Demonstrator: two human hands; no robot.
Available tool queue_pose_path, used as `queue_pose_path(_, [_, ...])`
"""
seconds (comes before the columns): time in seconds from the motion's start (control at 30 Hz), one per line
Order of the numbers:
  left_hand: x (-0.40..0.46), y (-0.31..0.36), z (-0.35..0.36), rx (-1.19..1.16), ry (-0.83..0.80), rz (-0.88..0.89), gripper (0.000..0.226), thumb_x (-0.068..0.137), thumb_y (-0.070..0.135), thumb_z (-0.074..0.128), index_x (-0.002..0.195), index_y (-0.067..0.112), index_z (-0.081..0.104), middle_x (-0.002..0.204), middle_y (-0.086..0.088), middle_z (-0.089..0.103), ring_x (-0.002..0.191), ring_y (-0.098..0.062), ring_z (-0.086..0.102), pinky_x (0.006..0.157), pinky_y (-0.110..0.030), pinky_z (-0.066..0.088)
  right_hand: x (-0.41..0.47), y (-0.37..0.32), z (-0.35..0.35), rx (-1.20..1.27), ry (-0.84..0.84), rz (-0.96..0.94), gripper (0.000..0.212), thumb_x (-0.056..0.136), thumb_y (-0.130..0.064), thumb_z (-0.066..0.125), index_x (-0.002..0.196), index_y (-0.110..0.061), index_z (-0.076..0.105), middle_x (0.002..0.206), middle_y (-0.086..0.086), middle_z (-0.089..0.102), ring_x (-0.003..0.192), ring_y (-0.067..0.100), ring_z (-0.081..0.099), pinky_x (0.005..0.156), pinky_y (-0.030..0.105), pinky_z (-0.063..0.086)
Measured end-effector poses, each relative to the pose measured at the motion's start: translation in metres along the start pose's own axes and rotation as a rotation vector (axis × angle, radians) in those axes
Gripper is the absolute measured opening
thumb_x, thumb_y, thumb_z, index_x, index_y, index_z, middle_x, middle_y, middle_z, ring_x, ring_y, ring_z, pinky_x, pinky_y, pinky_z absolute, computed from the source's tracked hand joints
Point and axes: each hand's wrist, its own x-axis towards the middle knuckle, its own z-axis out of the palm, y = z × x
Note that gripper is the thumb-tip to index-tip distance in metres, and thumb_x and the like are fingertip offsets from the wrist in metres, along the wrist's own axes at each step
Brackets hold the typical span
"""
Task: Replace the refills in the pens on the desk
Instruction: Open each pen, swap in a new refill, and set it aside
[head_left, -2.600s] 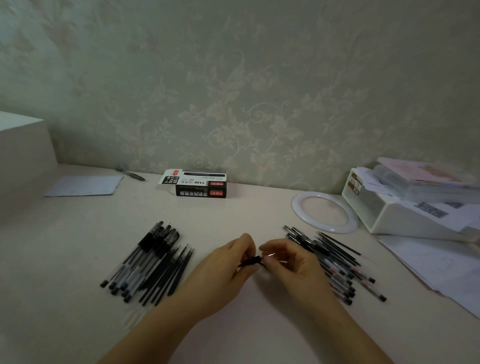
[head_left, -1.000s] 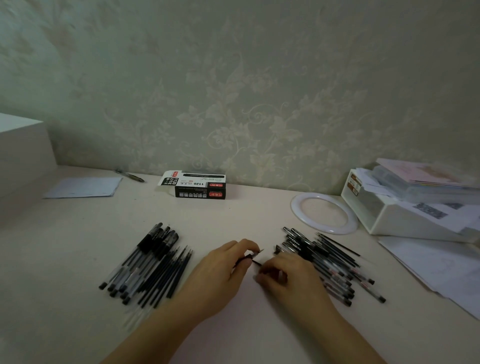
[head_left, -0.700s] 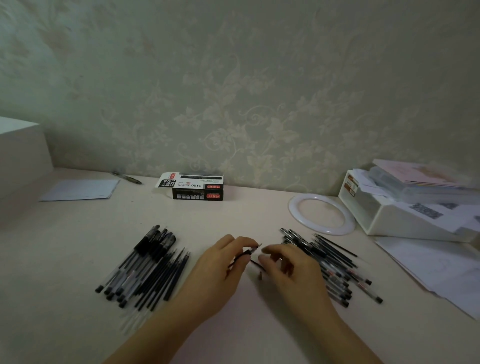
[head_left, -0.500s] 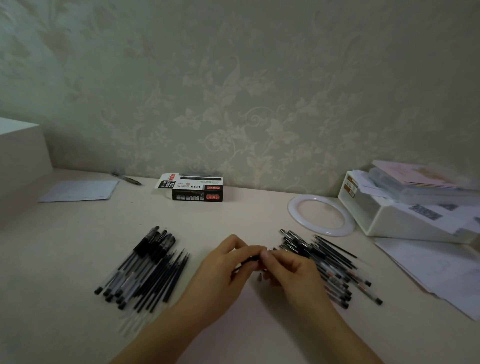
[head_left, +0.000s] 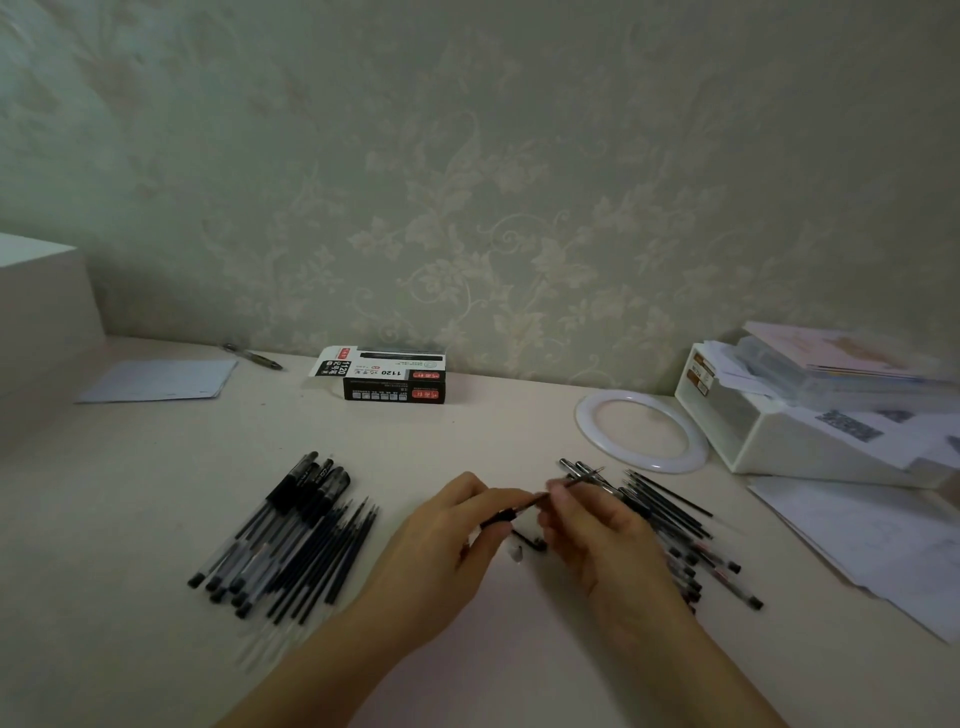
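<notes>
I can't read the blurred pen box (head_left: 393, 375) labels; beside it rightward, my right hand (head_left: 605, 535) hides part of the pen pile (head_left: 675, 525).

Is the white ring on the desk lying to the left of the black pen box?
No, the white ring lies right of the black pen box, beside the white storage box.

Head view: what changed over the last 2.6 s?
The right hand now pinches a thin refill and has drawn it out to the right, out of the pen that the left hand still holds. Two small parts now lie on the desk below the hands; what they are is unclear. Both pen piles, left and right, and the box stayed put.
</notes>
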Motion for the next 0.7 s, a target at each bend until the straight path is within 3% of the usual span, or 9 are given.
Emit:
queue_pose_path(0.1, [0.000,-0.001,0.000,0.005,-0.014,-0.005,0.036,0.097,0.024,0.055,0.126,0.045,0.056,0.095,0.017,0.050,0.064,-0.001,0.049,0.061,-0.012,0.038,0.001,0.003,0.001,-0.029,-0.017,0.005,0.012,0.085,-0.021,0.067,0.087,-0.013,0.076,0.091,0.009,0.076,0.075,0.018,0.071,0.066,0.023,0.057])
queue_pose_path(0.2, [0.000,-0.002,-0.001,0.067,-0.006,-0.039,0.033,0.098,0.030,0.052,0.129,0.042,0.053,0.096,0.020,0.048,0.067,0.000,0.050,0.062,-0.016,0.040,0.008,-0.010,-0.012,-0.133,0.157,-0.213,0.014,0.096,-0.021,0.058,0.093,-0.013,0.068,0.088,0.006,0.075,0.075,0.014,0.070,0.068,0.023,0.056])
queue_pose_path(0.3, [-0.001,-0.004,-0.006,0.146,0.012,-0.090,0.033,0.097,0.034,0.051,0.130,0.039,0.051,0.099,0.023,0.046,0.071,0.007,0.049,0.065,-0.015,0.042,0.012,-0.032,-0.041,-0.693,0.331,-0.618,0.012,0.096,-0.027,0.057,0.095,-0.029,0.068,0.081,-0.007,0.068,0.075,0.004,0.063,0.065,0.011,0.049])
queue_pose_path(0.37, [-0.001,-0.004,-0.010,0.228,0.012,-0.142,0.029,0.097,0.035,0.050,0.127,0.038,0.051,0.104,0.021,0.047,0.069,0.002,0.049,0.067,-0.019,0.047,0.013,-0.038,-0.062,-1.059,0.422,-0.726,0.013,0.094,-0.023,0.060,0.100,-0.024,0.072,0.085,-0.009,0.063,0.079,0.011,0.058,0.066,0.018,0.044])
queue_pose_path(0.5, [0.000,-0.006,-0.021,0.368,0.037,-0.275,0.019,0.096,0.034,0.051,0.114,0.032,0.057,0.100,0.016,0.047,0.082,-0.005,0.055,0.064,-0.020,0.045,0.015,-0.033,-0.083,-1.393,0.530,-0.581,0.014,0.091,-0.014,0.065,0.100,-0.011,0.076,0.088,0.007,0.064,0.082,0.030,0.055,0.071,0.040,0.047])
queue_pose_path(0.7, [-0.004,-0.015,-0.046,0.470,0.079,-0.495,0.010,0.094,0.032,0.054,0.101,0.025,0.056,0.095,0.008,0.049,0.076,-0.008,0.054,0.063,-0.022,0.047,0.019,-0.024,-0.084,-1.506,0.534,-0.423,0.020,0.097,-0.018,0.056,0.105,-0.017,0.074,0.097,0.008,0.067,0.090,0.030,0.052,0.074,0.034,0.028])
